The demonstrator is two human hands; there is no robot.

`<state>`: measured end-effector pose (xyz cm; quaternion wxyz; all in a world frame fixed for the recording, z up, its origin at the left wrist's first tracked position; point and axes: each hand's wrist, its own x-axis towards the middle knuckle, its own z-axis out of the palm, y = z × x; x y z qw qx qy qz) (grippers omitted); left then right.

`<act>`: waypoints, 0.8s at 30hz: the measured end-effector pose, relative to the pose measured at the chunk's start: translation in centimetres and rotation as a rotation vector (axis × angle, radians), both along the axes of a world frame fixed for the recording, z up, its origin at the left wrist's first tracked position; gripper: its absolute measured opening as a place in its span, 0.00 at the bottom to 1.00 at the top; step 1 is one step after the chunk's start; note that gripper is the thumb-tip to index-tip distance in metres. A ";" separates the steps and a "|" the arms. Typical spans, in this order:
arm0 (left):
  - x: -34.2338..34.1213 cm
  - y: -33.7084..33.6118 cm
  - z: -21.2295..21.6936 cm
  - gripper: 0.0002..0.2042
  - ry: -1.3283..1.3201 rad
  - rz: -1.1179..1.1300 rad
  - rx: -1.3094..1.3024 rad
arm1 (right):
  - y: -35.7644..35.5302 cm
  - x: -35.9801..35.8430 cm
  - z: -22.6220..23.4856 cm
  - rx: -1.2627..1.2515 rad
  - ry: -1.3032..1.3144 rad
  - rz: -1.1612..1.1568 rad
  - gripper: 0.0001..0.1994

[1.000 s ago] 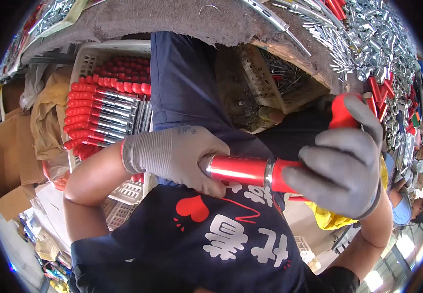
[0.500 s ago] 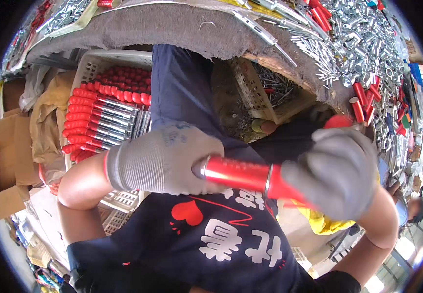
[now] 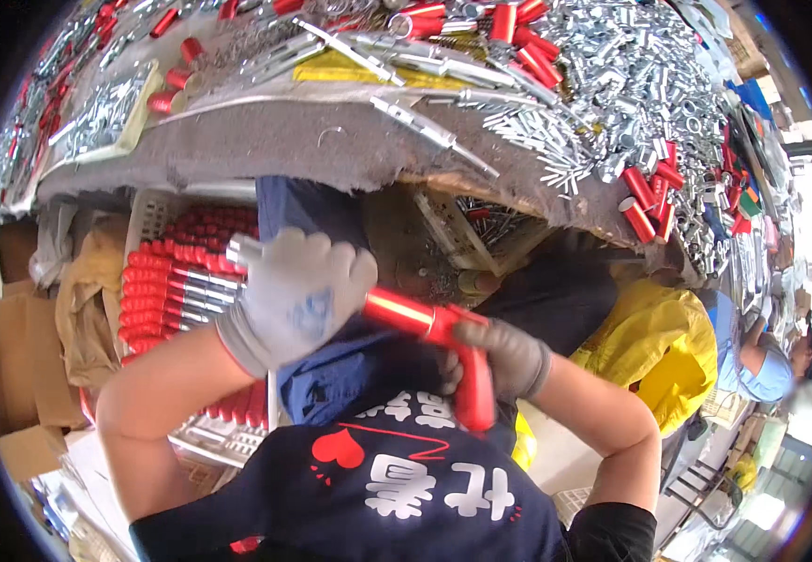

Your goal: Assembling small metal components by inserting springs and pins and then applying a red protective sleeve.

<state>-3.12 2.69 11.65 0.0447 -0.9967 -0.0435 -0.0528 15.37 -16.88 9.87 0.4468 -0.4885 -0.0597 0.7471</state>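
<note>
A red tool [image 3: 404, 313] with a tubular body and an angled red handle lies crosswise in front of my dark shirt. My right hand [image 3: 504, 358], in a grey work glove, is closed round the tool where body and handle meet; the handle hangs below the fingers. My left hand [image 3: 303, 295], in a pale glove, is a closed fist at the tube's other end. A silver metal end [image 3: 245, 250] sticks out on the far side of that fist. Whether it is one piece with the red tube is hidden by the glove.
A white plastic crate [image 3: 148, 220] at left holds rows of red-handled silver tools [image 3: 181, 298]. Ahead, a fabric-covered bench [image 3: 265, 140] carries heaps of small silver parts [image 3: 678, 84] and red tubes [image 3: 645, 201]. Yellow cloth [image 3: 654, 342] lies at right; a co-worker [image 3: 767, 365] sits beyond.
Both hands have shifted left with the tool, and the right hand has come nearer my body. The silver end now shows beyond my left fist. The view has tilted towards the bench.
</note>
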 end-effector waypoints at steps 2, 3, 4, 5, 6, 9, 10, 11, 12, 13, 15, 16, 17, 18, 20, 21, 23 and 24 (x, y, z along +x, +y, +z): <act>-0.2 -0.3 0.2 0.09 -0.139 -0.007 -0.173 | -0.6 0.5 0.9 0.190 -0.130 0.117 0.14; -0.2 -0.2 1.6 0.09 0.014 0.061 -0.430 | -0.2 1.2 3.1 0.487 -0.835 0.286 0.14; -0.1 -0.2 2.8 0.09 0.168 0.131 -0.686 | -0.4 1.2 2.9 0.483 -0.826 0.285 0.14; 0.3 0.5 3.0 0.10 0.349 0.001 -0.861 | -0.4 1.4 2.6 0.442 -0.777 0.256 0.15; 0.5 0.4 2.3 0.09 0.278 0.024 -0.713 | -0.6 1.5 2.3 0.401 -0.727 0.228 0.17; 1.7 0.8 0.9 0.06 -0.110 -0.008 -0.242 | -1.4 1.4 0.9 0.326 -0.643 0.160 0.19; 1.8 0.7 0.9 0.11 -0.138 -0.074 -0.199 | -2.2 1.1 0.0 0.229 -0.165 0.128 0.23; 2.2 0.7 0.8 0.16 -0.163 -0.126 -0.149 | -2.2 1.5 -0.7 0.133 0.316 0.106 0.27; 1.8 0.2 1.7 0.18 -0.023 -0.018 -0.253 | -1.9 2.0 0.5 0.416 -0.314 0.251 0.25; 2.1 0.3 2.7 0.18 0.224 -0.001 -0.521 | -1.0 3.3 2.4 0.681 -0.956 0.382 0.24; 2.1 0.2 2.5 0.16 0.508 -0.030 -0.836 | 1.6 5.1 4.5 1.345 -1.889 0.626 0.25; 2.5 0.1 1.4 0.14 0.449 0.027 -0.701 | 1.6 5.0 4.1 1.097 -1.767 0.581 0.24; 2.9 0.2 0.3 0.13 0.387 0.087 -0.566 | 1.5 4.5 3.3 0.863 -1.632 0.533 0.24; 3.7 0.8 -0.5 0.10 0.163 0.031 -0.306 | -0.5 3.1 -0.6 0.637 -1.118 0.189 0.25; 3.5 0.9 -2.0 0.08 0.169 -0.008 -0.417 | -1.1 3.2 -0.7 0.293 -0.511 0.184 0.27; 3.4 0.0 -0.2 0.10 0.334 -0.002 -0.504 | -1.2 3.6 0.4 0.458 -0.733 0.274 0.25; 4.1 -0.4 2.9 0.12 0.645 0.036 -0.924 | 0.8 4.9 5.3 0.764 -1.531 1.007 0.20; 3.9 -0.9 2.0 0.15 0.663 -0.073 -1.074 | 0.9 5.5 5.3 1.094 -1.704 0.817 0.21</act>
